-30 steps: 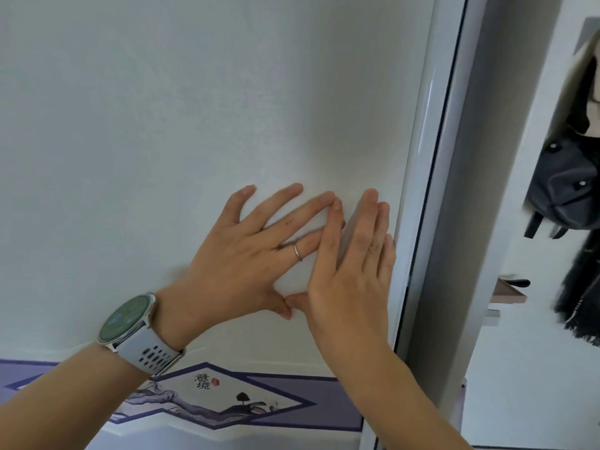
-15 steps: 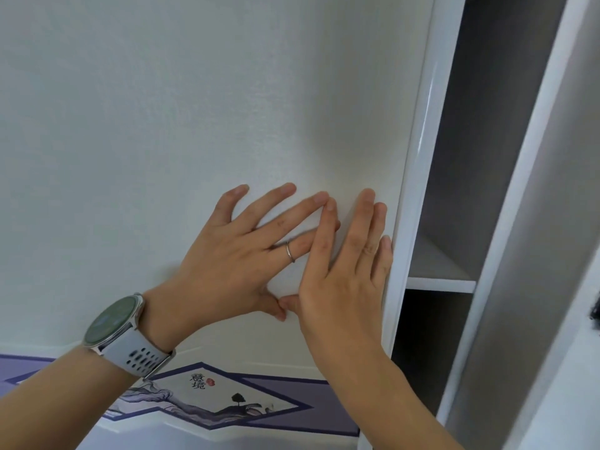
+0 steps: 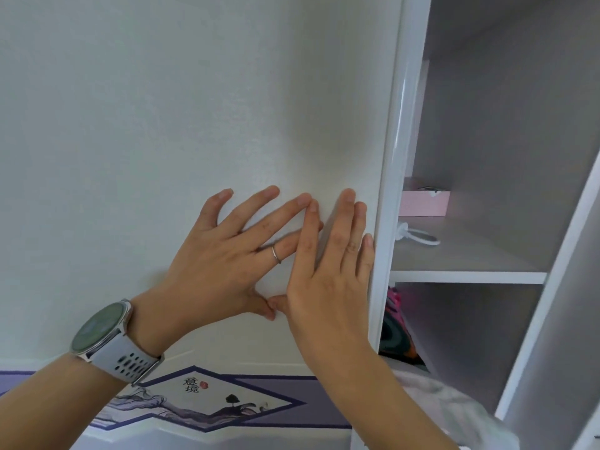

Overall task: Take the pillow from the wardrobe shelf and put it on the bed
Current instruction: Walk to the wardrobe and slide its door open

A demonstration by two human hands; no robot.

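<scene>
Both hands, left (image 3: 224, 258) and right (image 3: 328, 271), lie flat and open, gripping nothing, on the white sliding wardrobe door (image 3: 194, 108). It has slid further left, exposing grey shelves (image 3: 467, 276); right of it, no pillow identifiable.

The white sliding wardrobe door (image 3: 194, 108) stands partly open, its glossy white edge frame (image 3: 394, 190) upright beside the exposed interior. Inside, a grey-white wardrobe shelf (image 3: 467, 277) runs level, with a pale pink box (image 3: 425, 203) at its back and a white looped cord (image 3: 418, 237) lying in front of it. Below the shelf, a soft white crumpled fabric bundle (image 3: 454, 414) shows at the bottom of the opening; whether it is the pillow cannot be told.
</scene>
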